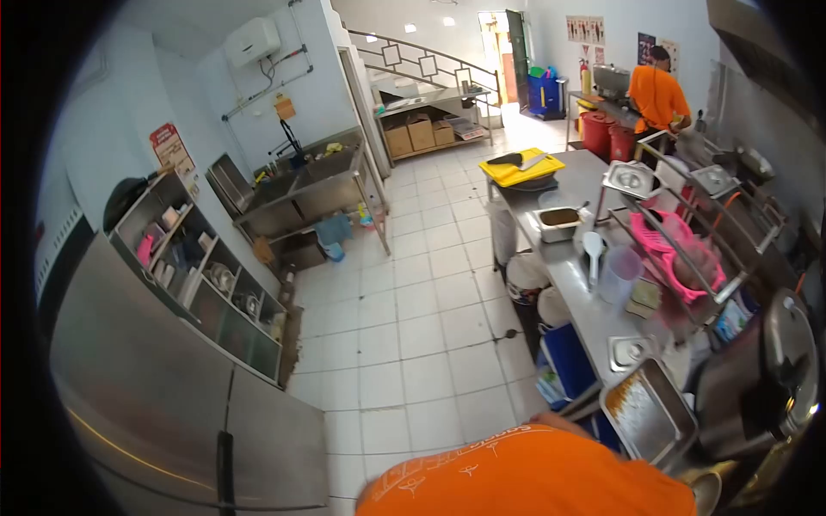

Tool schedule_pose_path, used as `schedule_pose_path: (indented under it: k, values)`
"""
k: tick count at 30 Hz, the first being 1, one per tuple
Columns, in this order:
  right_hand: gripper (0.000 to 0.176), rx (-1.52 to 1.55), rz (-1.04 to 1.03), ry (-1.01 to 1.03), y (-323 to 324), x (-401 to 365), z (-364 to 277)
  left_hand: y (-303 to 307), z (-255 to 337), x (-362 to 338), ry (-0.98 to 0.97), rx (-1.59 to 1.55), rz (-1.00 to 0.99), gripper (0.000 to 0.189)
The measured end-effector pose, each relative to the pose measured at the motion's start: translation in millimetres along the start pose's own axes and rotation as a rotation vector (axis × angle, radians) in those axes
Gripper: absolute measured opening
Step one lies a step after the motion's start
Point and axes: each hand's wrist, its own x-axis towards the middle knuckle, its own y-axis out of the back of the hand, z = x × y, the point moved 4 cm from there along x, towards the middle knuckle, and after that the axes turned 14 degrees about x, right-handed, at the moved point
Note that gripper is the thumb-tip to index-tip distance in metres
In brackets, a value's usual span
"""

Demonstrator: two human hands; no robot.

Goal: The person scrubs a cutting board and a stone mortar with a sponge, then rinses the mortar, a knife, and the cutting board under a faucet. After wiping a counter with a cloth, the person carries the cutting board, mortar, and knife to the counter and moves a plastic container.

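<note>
Neither my left hand nor my right hand shows in the head view. An orange shirt (516,473) with white print fills the bottom edge and covers what lies below. A small strip of bare skin (561,423) shows just past the shirt, with no fingers visible. Nearest to it on the right is a rectangular metal tray (650,413) holding crumbly orange and white bits. A small metal lid (631,353) lies behind the tray, and a large steel pot (744,378) stands to its right.
A steel worktable (568,267) runs along the right, carrying pink baskets (675,249), a clear container (619,273) and a yellow board (521,169) with a knife. Left are a steel fridge (172,378), shelves (215,284) and a sink (301,185). One person (658,95) stands far back.
</note>
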Motion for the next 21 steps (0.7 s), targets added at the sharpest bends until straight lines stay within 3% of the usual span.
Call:
schedule_pose_path:
  k: [3, 7, 9, 15, 18, 20, 21]
  values:
    - [0.046, -0.048, 0.076, 0.153, 57, 76, -79, 4, 49, 13, 0.116, 0.002, -0.112, 0.033]
    - [0.042, 0.160, 0.185, 0.379, 133, 140, -187, 23, 87, 61, 0.210, 0.005, -0.167, 0.033]
    - [0.041, 0.190, 0.215, 0.338, 164, 174, -216, 31, 95, 97, 0.233, 0.049, -0.189, 0.033]
    - [0.033, 0.523, 0.209, 0.195, 199, 228, -233, 77, 123, 234, 0.197, 0.259, -0.223, 0.033]
    - [0.028, 0.756, 0.211, 0.117, 229, 240, -223, 112, 153, 359, 0.041, 0.386, -0.111, 0.033]
    - [0.026, 0.949, 0.269, 0.077, 263, 243, -217, 144, 205, 472, -0.139, 0.371, 0.045, 0.033]
    - [0.026, 0.964, 0.296, 0.075, 280, 248, -216, 173, 285, 485, -0.087, 0.158, -0.092, 0.031]
